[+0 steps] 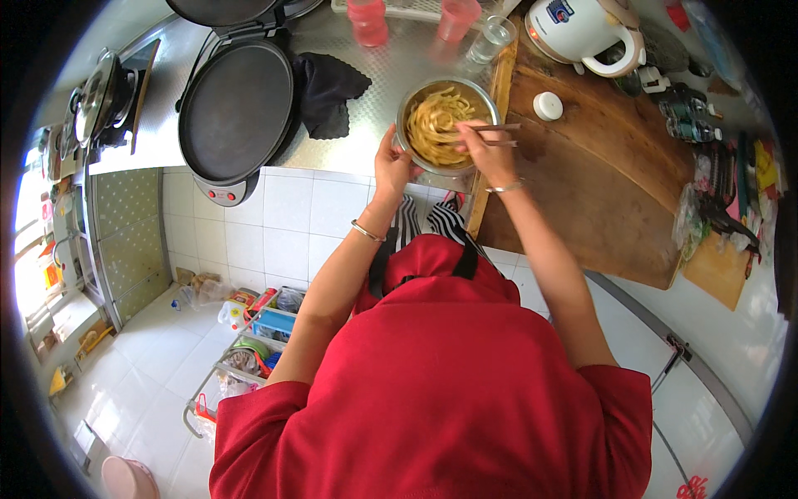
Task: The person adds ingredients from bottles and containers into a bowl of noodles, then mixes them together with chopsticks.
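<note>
A round metal bowl point(497, 112) of noodles point(439, 118) stands near the front edge of the metal counter. My left hand point(393, 163) grips its lower left rim. In my right hand point(486, 150) is a pair of chopsticks point(506, 127), held over the right side of the bowl; their ends towards the noodles are partly hidden by my fingers. A dark cloth point(330, 93) lies left of the bowl, beside an open electric griddle point(240, 112).
Behind the bowl stand a clear glass point(491, 40) and two pink plastic vessels point(368, 22). A wooden board point(580, 193) to the right bears a white cap point(548, 106) and a white electric kettle point(576, 31). A lidded pot point(100, 103) is at far left.
</note>
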`<action>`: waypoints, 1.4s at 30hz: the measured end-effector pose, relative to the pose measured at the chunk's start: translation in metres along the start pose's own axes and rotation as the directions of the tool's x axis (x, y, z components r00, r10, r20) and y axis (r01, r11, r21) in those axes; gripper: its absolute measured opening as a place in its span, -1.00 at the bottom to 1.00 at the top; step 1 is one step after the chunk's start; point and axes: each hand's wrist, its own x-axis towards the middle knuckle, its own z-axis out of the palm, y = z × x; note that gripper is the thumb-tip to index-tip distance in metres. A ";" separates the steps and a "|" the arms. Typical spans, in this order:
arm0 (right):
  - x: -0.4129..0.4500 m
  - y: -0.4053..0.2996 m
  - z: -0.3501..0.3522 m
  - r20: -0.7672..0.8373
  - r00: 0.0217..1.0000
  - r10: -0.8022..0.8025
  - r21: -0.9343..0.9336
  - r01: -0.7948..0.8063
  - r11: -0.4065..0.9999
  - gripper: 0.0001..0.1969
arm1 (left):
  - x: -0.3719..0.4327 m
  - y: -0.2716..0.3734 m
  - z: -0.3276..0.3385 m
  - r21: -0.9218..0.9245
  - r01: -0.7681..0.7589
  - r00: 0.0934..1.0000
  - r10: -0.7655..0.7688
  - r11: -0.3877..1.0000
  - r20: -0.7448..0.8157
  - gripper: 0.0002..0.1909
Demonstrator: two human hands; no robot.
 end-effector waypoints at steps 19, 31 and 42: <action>-0.025 0.018 -0.033 -0.178 0.930 0.321 0.434 -0.219 0.874 -0.77 | 0.001 -0.001 0.002 0.047 -0.013 0.999 0.011 0.999 0.035 -0.40; -0.019 0.007 -0.004 -0.088 0.953 -0.289 -0.074 0.283 0.956 -0.85 | 0.000 0.000 0.002 0.047 0.004 0.999 -0.006 0.999 0.046 -0.38; -0.005 -0.005 -0.013 -0.125 0.974 -0.188 0.003 0.190 0.982 -0.82 | 0.002 0.000 0.001 0.069 -0.004 0.999 0.002 0.998 0.036 -0.38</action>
